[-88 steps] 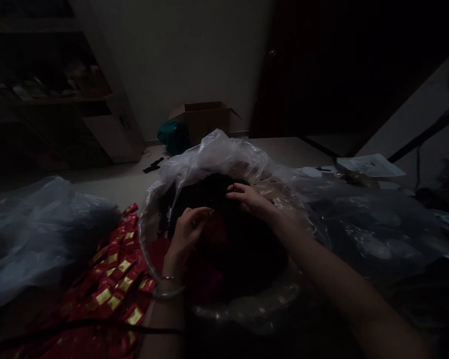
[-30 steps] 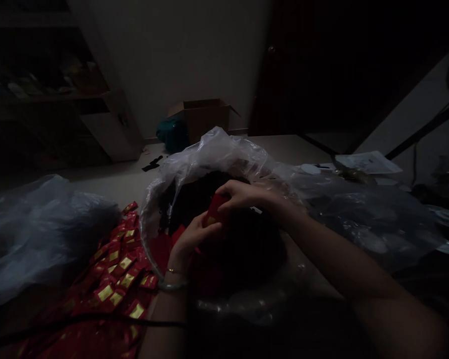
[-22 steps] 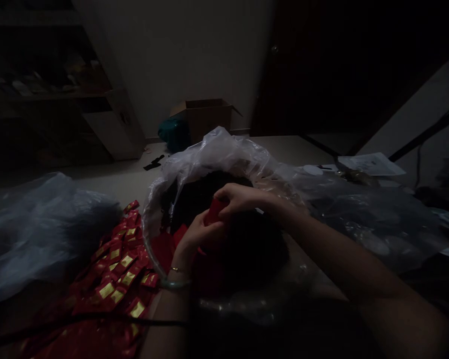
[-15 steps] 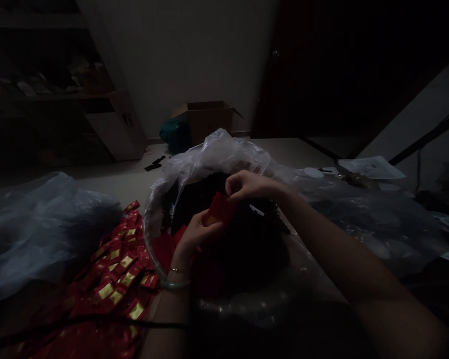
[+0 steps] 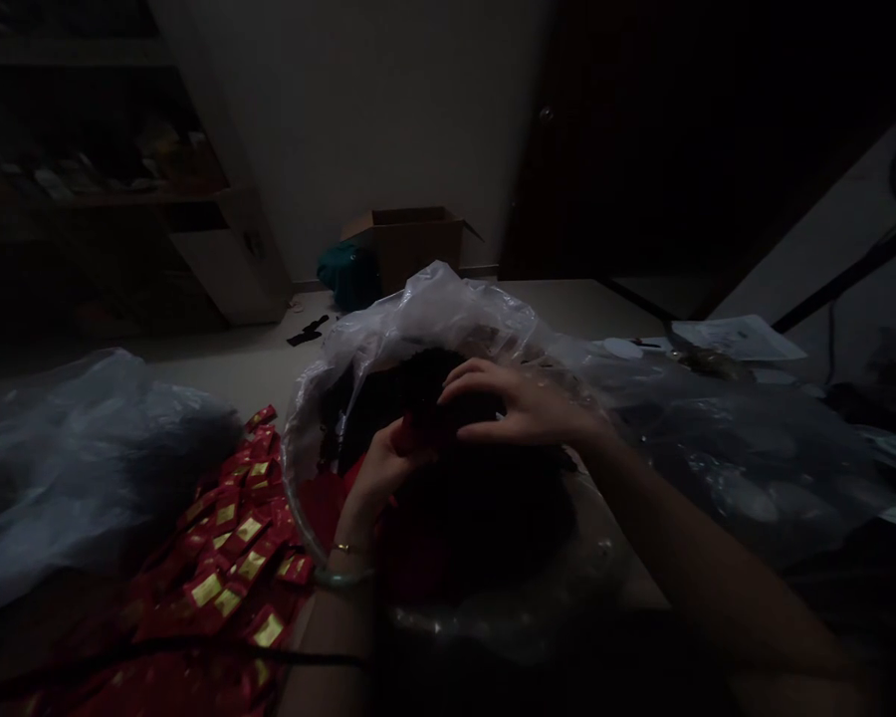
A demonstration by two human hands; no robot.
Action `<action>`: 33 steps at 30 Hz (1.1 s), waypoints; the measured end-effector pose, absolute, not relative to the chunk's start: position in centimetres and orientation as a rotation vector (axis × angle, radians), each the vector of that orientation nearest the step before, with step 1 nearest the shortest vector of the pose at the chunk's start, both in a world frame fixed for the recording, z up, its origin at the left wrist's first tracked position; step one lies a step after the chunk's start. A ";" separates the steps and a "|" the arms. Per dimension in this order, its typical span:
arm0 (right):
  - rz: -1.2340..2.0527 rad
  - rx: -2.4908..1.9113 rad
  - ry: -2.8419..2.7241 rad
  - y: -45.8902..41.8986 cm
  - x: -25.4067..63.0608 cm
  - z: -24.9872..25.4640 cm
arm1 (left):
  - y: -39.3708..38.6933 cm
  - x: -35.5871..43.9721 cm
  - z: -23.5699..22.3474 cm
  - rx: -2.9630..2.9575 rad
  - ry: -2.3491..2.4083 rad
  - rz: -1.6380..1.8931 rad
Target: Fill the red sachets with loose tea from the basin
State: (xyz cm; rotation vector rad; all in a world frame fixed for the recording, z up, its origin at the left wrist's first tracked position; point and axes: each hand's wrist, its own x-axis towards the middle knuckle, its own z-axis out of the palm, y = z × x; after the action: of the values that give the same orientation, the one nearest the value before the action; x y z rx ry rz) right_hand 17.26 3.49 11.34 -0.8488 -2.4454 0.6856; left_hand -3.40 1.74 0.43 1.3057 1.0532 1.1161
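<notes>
My left hand (image 5: 384,468), with a gold bracelet and a pale bangle at the wrist, is closed on a small red packet (image 5: 401,435). Just right of the packet, my right hand (image 5: 504,403) has its thumb and fingers apart in a curve, with dark shadow between them. Both hands are over a round tub (image 5: 290,478) lined with a clear plastic bag (image 5: 448,304). A dark, crumbly-looking mass (image 5: 493,508) fills much of the tub, and its kind is too dim to tell. More red packets (image 5: 329,503) lie at its left inside edge.
A heap of red packets with gold labels (image 5: 250,565) lies left of the tub, beside a cloudy plastic bag (image 5: 97,468). Clear plastic (image 5: 747,468) spreads at right. Behind stand an open cardboard box (image 5: 418,244) and a teal bundle (image 5: 349,277). A dark cord (image 5: 194,647) crosses the lower left.
Earlier both hands came together on the red packet, and the right fingers pinched its top edge. Now the right hand's fingers have spread apart beside it; the left keeps its hold.
</notes>
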 end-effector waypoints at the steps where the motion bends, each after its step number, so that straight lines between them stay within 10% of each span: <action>1: 0.655 -0.830 -2.483 3.0 16.9 11.3 | 1.7 -3.4 0.5 1.321 1.047 1.119; 33: 0.991 -1.178 -2.016 5.8 12.9 5.4 | 2.3 -2.4 -0.3 0.990 1.145 1.384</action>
State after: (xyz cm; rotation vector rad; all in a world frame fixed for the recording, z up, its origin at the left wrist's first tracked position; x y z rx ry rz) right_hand 12.88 5.85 5.41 -1.1781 -2.0164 0.9905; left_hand -2.38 2.28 -0.25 0.9897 1.1447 1.3836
